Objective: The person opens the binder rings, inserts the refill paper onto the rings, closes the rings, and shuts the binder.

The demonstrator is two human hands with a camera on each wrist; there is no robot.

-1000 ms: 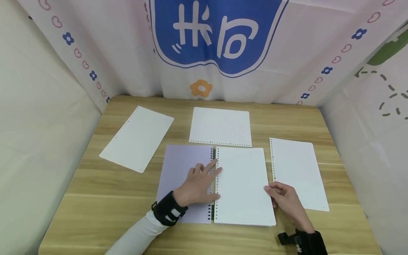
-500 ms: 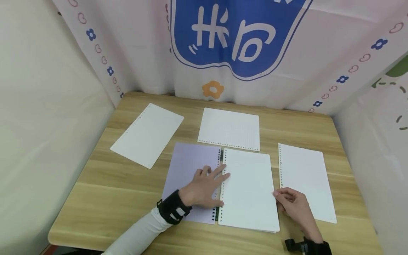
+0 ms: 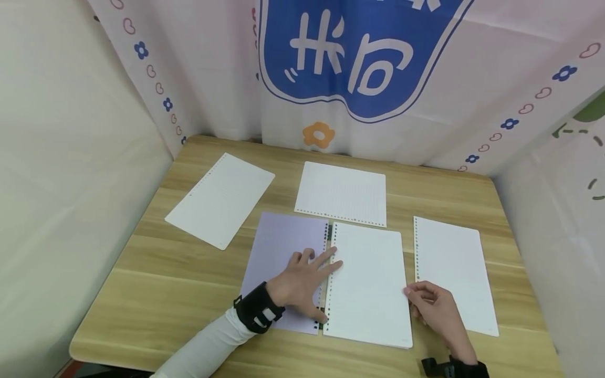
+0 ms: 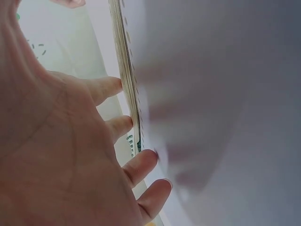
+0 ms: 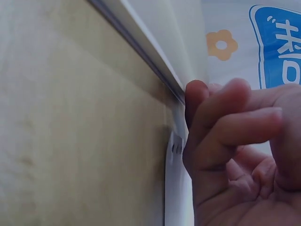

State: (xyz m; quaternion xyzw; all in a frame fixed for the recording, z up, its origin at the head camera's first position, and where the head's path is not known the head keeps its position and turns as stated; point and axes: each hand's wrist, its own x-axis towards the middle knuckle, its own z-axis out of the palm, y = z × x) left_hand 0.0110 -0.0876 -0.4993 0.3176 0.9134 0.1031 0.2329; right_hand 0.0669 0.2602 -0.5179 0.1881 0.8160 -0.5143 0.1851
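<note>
A notebook lies spread on the table, its lilac cover (image 3: 285, 239) on the left and a stack of loose-leaf paper (image 3: 371, 289) with a punched edge on the right. My left hand (image 3: 301, 282) reaches across the cover with fingers spread, its fingertips at the row of holes. Page edges (image 4: 123, 66) show beside those fingertips in the left wrist view. At the stack's right edge, my right hand (image 3: 436, 307) pinches the paper between thumb and forefinger. The right wrist view shows its fingertips at the stack's side (image 5: 150, 52), the other fingers curled.
Single punched sheets lie around the notebook: a slanted sheet (image 3: 221, 202) at far left, a sideways sheet (image 3: 341, 191) behind, and an upright sheet (image 3: 456, 278) at right, partly behind my right hand. A printed curtain (image 3: 227, 94) hangs along the back of the wooden table (image 3: 142, 304).
The head view has shifted, so the table sits further right in it. My left thumb has slid toward me along the punched edge. My right hand keeps its pinch on the stack's edge.
</note>
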